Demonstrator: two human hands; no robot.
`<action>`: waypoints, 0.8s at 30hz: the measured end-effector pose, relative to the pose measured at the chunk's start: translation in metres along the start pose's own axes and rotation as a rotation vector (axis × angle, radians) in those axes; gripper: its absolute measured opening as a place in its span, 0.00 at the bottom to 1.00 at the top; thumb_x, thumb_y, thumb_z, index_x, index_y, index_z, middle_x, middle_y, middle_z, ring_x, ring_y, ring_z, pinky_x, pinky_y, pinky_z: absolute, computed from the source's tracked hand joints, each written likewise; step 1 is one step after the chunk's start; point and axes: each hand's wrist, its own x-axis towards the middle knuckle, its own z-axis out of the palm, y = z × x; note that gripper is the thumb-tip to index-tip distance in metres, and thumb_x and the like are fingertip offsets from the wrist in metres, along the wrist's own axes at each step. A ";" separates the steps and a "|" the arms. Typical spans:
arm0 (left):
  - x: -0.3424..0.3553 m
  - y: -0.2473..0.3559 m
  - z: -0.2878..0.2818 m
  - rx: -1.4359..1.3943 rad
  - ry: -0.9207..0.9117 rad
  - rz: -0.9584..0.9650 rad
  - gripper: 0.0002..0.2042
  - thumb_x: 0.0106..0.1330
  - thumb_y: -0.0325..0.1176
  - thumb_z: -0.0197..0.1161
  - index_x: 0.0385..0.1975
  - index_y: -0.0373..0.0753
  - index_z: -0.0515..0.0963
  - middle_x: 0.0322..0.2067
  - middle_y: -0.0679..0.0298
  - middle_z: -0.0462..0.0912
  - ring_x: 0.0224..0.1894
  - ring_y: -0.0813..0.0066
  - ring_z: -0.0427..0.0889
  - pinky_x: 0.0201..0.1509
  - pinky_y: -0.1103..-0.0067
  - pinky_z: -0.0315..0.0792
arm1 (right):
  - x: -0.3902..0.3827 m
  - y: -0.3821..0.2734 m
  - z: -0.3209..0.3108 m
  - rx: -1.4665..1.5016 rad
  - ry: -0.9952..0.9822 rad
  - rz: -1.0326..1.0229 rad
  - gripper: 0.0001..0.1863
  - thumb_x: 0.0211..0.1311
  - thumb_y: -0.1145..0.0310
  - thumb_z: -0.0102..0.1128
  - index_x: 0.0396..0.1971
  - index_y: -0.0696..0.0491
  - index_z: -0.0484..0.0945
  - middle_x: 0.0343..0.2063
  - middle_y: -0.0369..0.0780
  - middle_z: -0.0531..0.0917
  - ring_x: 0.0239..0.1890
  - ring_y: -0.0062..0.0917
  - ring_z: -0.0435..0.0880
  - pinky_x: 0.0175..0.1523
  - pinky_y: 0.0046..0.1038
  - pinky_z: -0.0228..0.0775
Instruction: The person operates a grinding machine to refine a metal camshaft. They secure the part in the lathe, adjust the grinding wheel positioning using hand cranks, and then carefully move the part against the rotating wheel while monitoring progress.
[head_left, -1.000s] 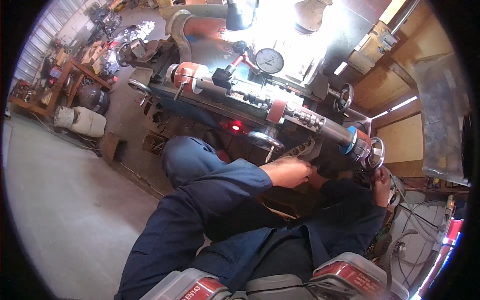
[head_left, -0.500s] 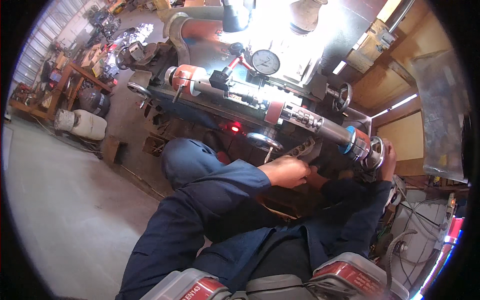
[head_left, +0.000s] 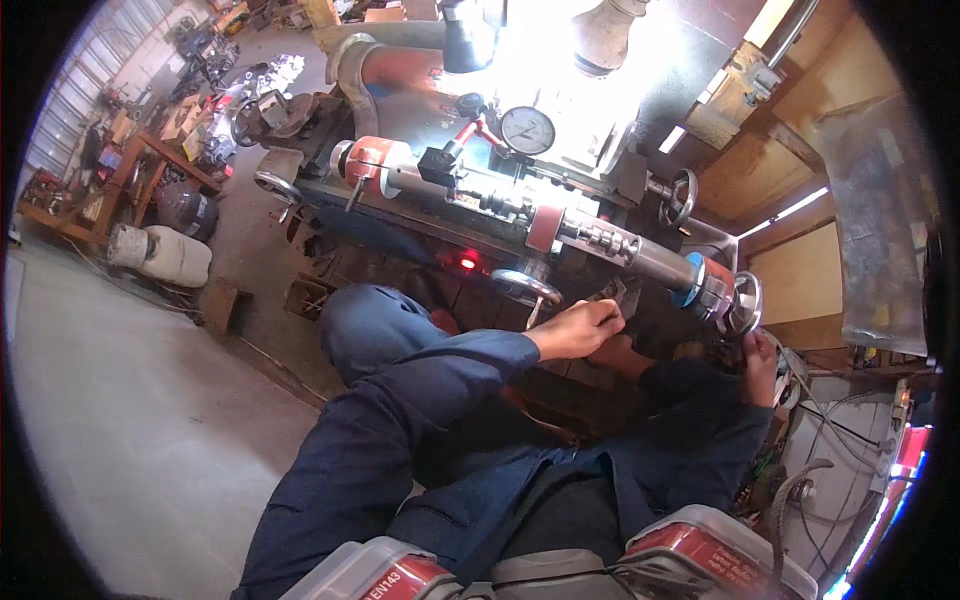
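My left hand (head_left: 582, 329) is closed, fingers curled, just right of the crank handle on the front handwheel (head_left: 527, 285). What it holds, if anything, is hidden. My right hand (head_left: 760, 367) has its fingers bent at the lower rim of the end handwheel (head_left: 746, 300), beside the orange-and-blue holder (head_left: 708, 283). A stepped metal shaft (head_left: 607, 242) lies across the machine, with an orange band around its middle. Above it stands a dial indicator (head_left: 527, 131) with a white face on a red arm. Bare skin (head_left: 622, 358) by a dark sleeve shows behind my left hand; whose is unclear.
Another orange holder (head_left: 378, 167) supports the shaft's left end. A smaller handwheel (head_left: 681, 199) stands at the back right. A white gas cylinder (head_left: 180, 257) lies on the floor at left. Cables (head_left: 826, 418) hang at the right, and a red light (head_left: 467, 264) glows under the bed.
My right hand has moved down from the side of the end handwheel to its lower rim. My left hand has risen slightly, its fingers still curled.
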 end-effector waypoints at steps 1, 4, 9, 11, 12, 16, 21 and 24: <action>0.000 -0.005 0.004 -0.009 -0.001 0.056 0.13 0.70 0.38 0.58 0.35 0.32 0.74 0.30 0.47 0.81 0.36 0.49 0.82 0.40 0.64 0.72 | -0.002 -0.003 -0.001 0.084 0.030 0.000 0.16 0.72 0.59 0.53 0.38 0.58 0.78 0.26 0.32 0.77 0.27 0.18 0.71 0.32 0.23 0.65; -0.003 -0.006 0.010 0.039 -0.001 0.165 0.09 0.68 0.34 0.60 0.36 0.33 0.76 0.32 0.49 0.80 0.40 0.48 0.80 0.43 0.63 0.71 | 0.001 -0.028 -0.008 0.246 0.088 -0.029 0.16 0.72 0.58 0.52 0.38 0.58 0.78 0.26 0.31 0.76 0.26 0.15 0.69 0.31 0.21 0.62; -0.009 -0.003 0.009 0.305 0.015 0.451 0.08 0.58 0.33 0.67 0.32 0.37 0.80 0.34 0.56 0.76 0.44 0.54 0.76 0.48 0.65 0.70 | 0.034 -0.062 0.019 -0.184 0.346 -0.320 0.17 0.73 0.58 0.50 0.41 0.59 0.79 0.30 0.36 0.81 0.33 0.19 0.77 0.40 0.24 0.70; -0.009 0.000 0.006 0.350 0.020 0.483 0.07 0.57 0.33 0.67 0.31 0.37 0.81 0.34 0.57 0.77 0.43 0.54 0.76 0.48 0.65 0.71 | 0.061 -0.043 0.008 -0.156 0.253 -0.231 0.16 0.72 0.61 0.51 0.43 0.59 0.79 0.33 0.36 0.81 0.35 0.20 0.77 0.42 0.25 0.70; -0.009 0.002 0.005 0.397 0.028 0.513 0.06 0.56 0.33 0.67 0.30 0.38 0.81 0.34 0.58 0.77 0.43 0.55 0.77 0.48 0.66 0.71 | 0.069 -0.037 0.009 -0.126 0.158 -0.144 0.15 0.71 0.63 0.52 0.44 0.60 0.78 0.36 0.35 0.81 0.38 0.20 0.78 0.45 0.26 0.71; -0.008 0.000 0.003 0.408 -0.009 0.537 0.06 0.56 0.32 0.66 0.30 0.39 0.81 0.33 0.59 0.77 0.41 0.55 0.78 0.47 0.66 0.72 | 0.064 0.001 0.023 -0.340 0.118 -0.287 0.14 0.70 0.63 0.53 0.42 0.60 0.78 0.33 0.35 0.80 0.34 0.20 0.76 0.41 0.25 0.69; -0.017 0.004 -0.001 0.561 -0.145 0.482 0.06 0.57 0.32 0.65 0.32 0.40 0.80 0.34 0.58 0.77 0.38 0.55 0.81 0.41 0.66 0.77 | 0.019 0.024 -0.011 -0.494 -0.005 -0.155 0.14 0.71 0.62 0.53 0.42 0.59 0.78 0.33 0.36 0.81 0.33 0.20 0.76 0.41 0.24 0.69; -0.017 0.001 0.001 0.544 -0.137 0.500 0.06 0.58 0.31 0.64 0.34 0.40 0.79 0.35 0.58 0.77 0.38 0.54 0.82 0.41 0.65 0.77 | 0.000 -0.020 -0.010 -0.178 -0.020 -0.084 0.14 0.71 0.62 0.53 0.41 0.59 0.78 0.33 0.35 0.81 0.33 0.18 0.75 0.41 0.22 0.68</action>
